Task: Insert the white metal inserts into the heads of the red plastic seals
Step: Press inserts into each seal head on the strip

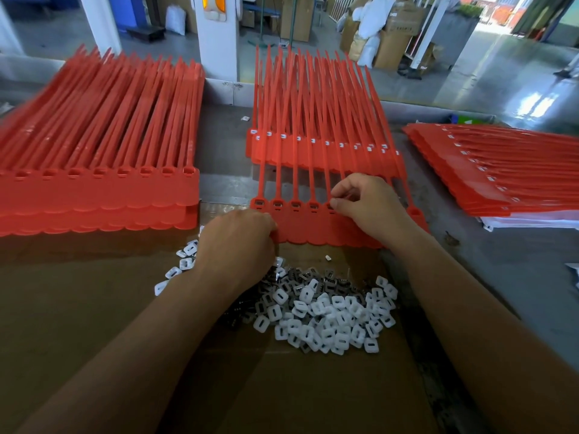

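Note:
A red strip of joined seals [316, 228] lies in front of me, its heads in a row with dark-slotted inserts in the left several. My left hand [238, 242] grips the strip's near left edge with curled fingers. My right hand [366, 205] hovers over the heads toward the right, thumb and forefinger pinched together at one head; whether an insert sits between them is hidden. A loose heap of white inserts [326, 314] lies on the brown cardboard between my forearms.
A thick stack of red seals [100, 183] with open heads fills the left. Another stack [313, 145] with white inserts lies behind the strip, and a third stack [501, 170] at the right. Factory floor with boxes lies beyond the bench.

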{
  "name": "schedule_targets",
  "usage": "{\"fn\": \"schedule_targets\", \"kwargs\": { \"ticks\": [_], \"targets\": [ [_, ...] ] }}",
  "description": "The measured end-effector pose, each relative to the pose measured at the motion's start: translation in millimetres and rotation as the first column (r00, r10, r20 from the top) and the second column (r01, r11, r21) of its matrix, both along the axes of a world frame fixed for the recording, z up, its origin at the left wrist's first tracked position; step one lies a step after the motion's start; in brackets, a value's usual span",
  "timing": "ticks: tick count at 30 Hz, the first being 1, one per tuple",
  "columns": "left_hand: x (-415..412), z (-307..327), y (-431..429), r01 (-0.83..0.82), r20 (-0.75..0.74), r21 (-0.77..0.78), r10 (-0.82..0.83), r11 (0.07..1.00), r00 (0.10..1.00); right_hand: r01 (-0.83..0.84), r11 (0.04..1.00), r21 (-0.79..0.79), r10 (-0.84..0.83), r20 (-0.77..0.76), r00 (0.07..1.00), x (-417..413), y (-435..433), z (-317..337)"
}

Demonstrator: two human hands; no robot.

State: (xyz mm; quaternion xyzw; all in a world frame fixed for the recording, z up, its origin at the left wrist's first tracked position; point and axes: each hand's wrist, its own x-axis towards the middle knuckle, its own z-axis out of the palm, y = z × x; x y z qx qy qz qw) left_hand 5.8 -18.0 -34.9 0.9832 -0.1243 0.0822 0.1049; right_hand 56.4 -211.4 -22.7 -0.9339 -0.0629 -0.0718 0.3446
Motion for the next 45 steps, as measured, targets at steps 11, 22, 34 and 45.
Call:
{"fn": "schedule_targets", "kwargs": {
  "ticks": [11, 22, 34, 45],
  "targets": [
    [1, 2, -1, -0.015, -0.016, 0.010, 0.015, 1.000, 1.000, -0.468, 0.877, -0.106, 0.411, -0.336, 0.847, -54, 21, 25],
    [1, 3, -1, -0.015, -0.022, 0.013, 0.016, 1.000, 1.000, -0.439, 0.863, -0.250, 0.346, -0.339, 0.875, -62, 33, 22],
    [2, 0, -1, -0.015, -0.008, 0.017, 0.016, 1.000, 1.000, -0.428, 0.873, -0.233, 0.354, -0.298, 0.886, -63, 31, 18],
    [2, 0, -1, -0.022, -0.002, 0.018, 0.022, 1.000, 1.000, -0.376, 0.925, -0.055, 0.344, -0.302, 0.889, -64, 21, 20]
  ]
}}
